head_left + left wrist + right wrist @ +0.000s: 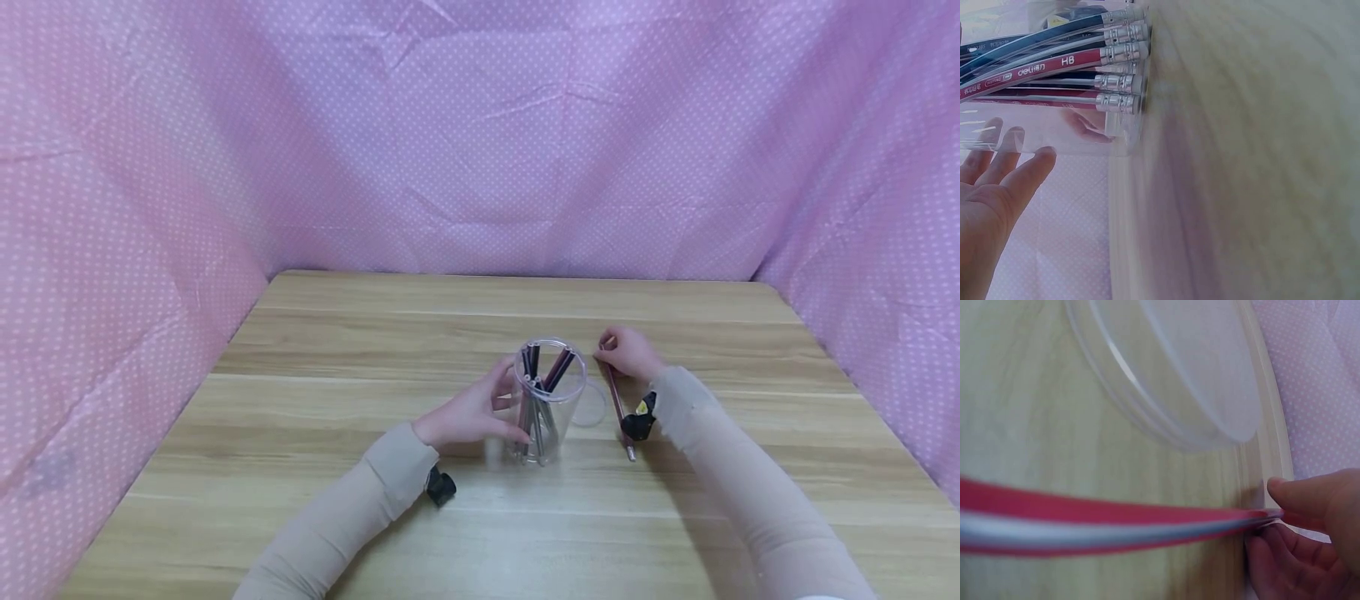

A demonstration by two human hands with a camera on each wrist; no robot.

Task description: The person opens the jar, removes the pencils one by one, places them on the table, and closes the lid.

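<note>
A clear plastic cup [555, 421] stands upright on the table, with several pencils [536, 408] inside. Most of them are dark, some are red, and their silver ferrules and erasers point down in the left wrist view. My left hand [468, 410] holds the cup from its left side, thumb at the front and fingers behind. To the cup's right, a red pencil with a silver stripe [617, 400] slants over the table. My right hand [630, 354] pinches its far end between thumb and fingers, and its ferrule end points toward me.
A round clear lid [1179, 381] lies on the wooden table [360, 350] between the cup and the single pencil. Pink dotted cloth [480, 150] hangs behind the table and along both sides. Each wrist carries a small black camera [440, 486].
</note>
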